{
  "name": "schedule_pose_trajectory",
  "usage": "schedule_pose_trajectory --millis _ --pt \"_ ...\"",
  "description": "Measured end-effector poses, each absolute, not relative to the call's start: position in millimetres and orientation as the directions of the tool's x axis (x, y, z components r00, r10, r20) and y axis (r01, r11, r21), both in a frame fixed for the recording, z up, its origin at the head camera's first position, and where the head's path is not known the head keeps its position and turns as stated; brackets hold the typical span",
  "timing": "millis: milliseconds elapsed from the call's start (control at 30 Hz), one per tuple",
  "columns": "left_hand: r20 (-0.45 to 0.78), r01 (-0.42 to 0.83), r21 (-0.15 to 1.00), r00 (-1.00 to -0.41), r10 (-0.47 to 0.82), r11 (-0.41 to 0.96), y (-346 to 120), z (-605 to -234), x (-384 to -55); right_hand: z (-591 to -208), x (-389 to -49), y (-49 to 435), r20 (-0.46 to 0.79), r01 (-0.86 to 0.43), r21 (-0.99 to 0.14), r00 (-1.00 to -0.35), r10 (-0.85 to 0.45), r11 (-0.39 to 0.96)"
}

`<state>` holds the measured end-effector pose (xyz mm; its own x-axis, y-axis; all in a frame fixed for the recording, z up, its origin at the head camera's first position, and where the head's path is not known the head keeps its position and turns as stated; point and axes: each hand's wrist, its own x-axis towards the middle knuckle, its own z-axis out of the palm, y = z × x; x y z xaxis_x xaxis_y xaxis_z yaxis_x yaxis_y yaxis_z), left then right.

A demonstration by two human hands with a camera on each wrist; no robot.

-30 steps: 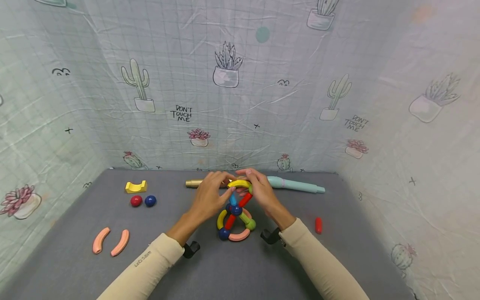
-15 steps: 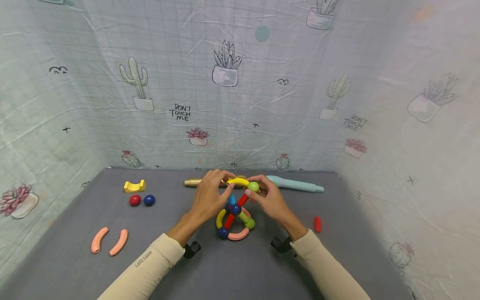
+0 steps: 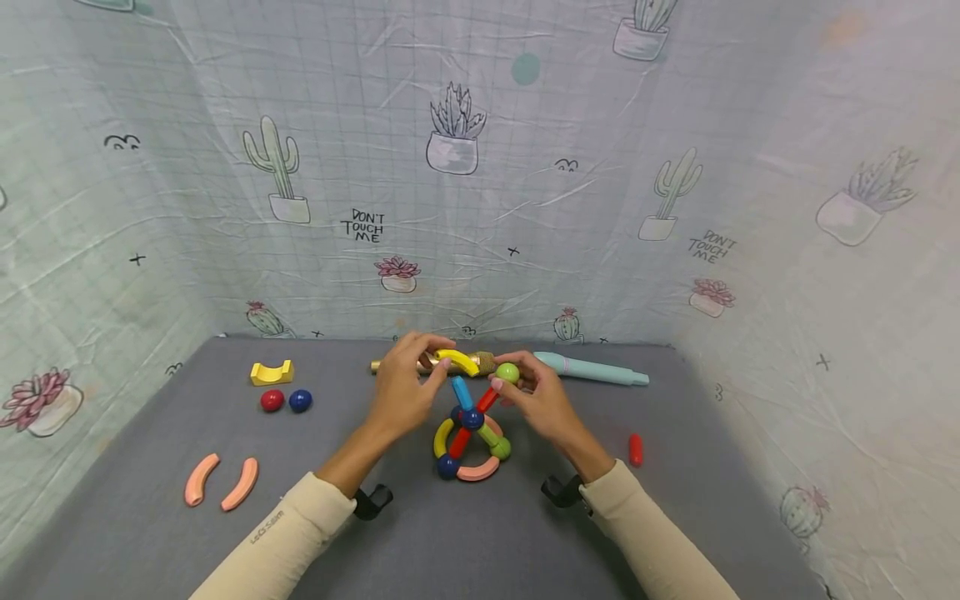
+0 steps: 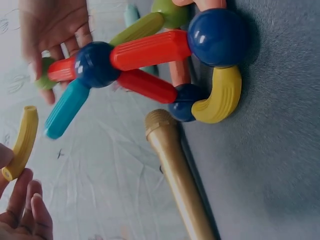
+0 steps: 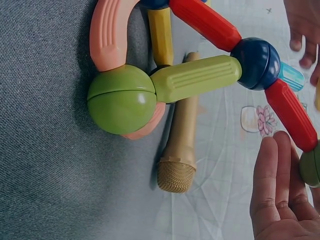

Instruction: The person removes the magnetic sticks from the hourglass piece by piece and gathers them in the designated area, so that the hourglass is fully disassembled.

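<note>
My left hand (image 3: 399, 390) pinches a yellow curved rod (image 3: 459, 361) between thumb and fingers, apart from the toy frame of magnetic rods and balls. In the frame's middle is a blue ball (image 3: 472, 419), with a red rod (image 3: 488, 399) and a light blue rod (image 3: 462, 395) rising from it. The light blue rod's upper end (image 4: 54, 131) is bare. A green ball (image 3: 507, 372) tops the red rod, and my right hand (image 3: 546, 404) holds that ball with thumb and fingers. Below, pink and yellow curved rods form a ring on the table with another green ball (image 5: 122, 100).
Behind the frame lie a gold microphone (image 4: 177, 175) and a mint-green wand-like thing (image 3: 596, 371). At left are a yellow block (image 3: 272, 374), a red ball (image 3: 272, 401), a blue ball (image 3: 301, 401) and two pink curved rods (image 3: 240, 485). A red rod (image 3: 636, 450) lies at right.
My right hand has shifted to grasp the upper green ball from the right. My left hand has drawn the yellow curved rod left, off the top of the frame.
</note>
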<state>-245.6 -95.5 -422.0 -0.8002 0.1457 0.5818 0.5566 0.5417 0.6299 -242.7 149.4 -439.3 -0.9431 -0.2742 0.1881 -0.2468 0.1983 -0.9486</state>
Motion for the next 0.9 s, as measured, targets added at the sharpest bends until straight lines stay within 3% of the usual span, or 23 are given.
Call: schedule_pose_trajectory --millis 200,433,900 --pt "0.477 0.467 0.744 -0.872 0.110 0.478 -127.4 -421.7 -230.5 -441.0 -243.0 149.4 0.196 -0.251 -0.949 -0.944 -0.267 0.192" --pt "0.369 0.356 0.793 -0.926 0.075 0.494 -173.9 -432.0 -210.2 -440.7 -243.5 148.7 0.192 -0.247 -0.949 -0.945 -0.265 0.193" --pt "0.229 0.225 0.673 -0.969 0.091 0.705 -265.1 -466.0 -172.9 -441.5 -244.2 147.7 0.166 -0.202 -0.971 -0.957 -0.238 0.131"
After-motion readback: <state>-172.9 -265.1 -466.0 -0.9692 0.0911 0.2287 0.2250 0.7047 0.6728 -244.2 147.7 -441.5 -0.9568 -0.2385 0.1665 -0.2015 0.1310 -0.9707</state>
